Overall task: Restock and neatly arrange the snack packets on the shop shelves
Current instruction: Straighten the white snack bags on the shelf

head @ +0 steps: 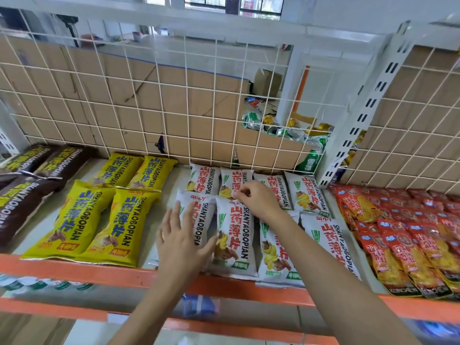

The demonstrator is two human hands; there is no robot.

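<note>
Head camera looks down over a shop shelf [62, 268] with an orange front rail, where both bare hands work among white snack packets [307, 194] laid flat in two rows. The left hand [180, 236] is released, its fingers straight and spread, resting palm down on the front white packet [199, 215]; its thumb reaches across to touch the next one. The right hand [258, 200] is just beyond and to the right of the left hand, and its curled fingertips pinch the top edge of the second white packet [235, 235], which lies just beside the first and runs back from the front rail. More white packets lie under and to the right of the right forearm, and the back row sits just past the right hand's fingertips. To the left of the left hand, yellow packets [74, 220] lie in pairs, front and back, and brown packets [22, 195] lie further left. To the right of the right hand, well apart, overlapping red packets [410, 235] fill the next bay. Beyond both hands a white wire grid [149, 95] stands as the shelf's back wall, with brown cardboard [99, 108] behind it. Green and gold drink cans [286, 129] are heaped behind the grid, beyond the right hand.
</note>
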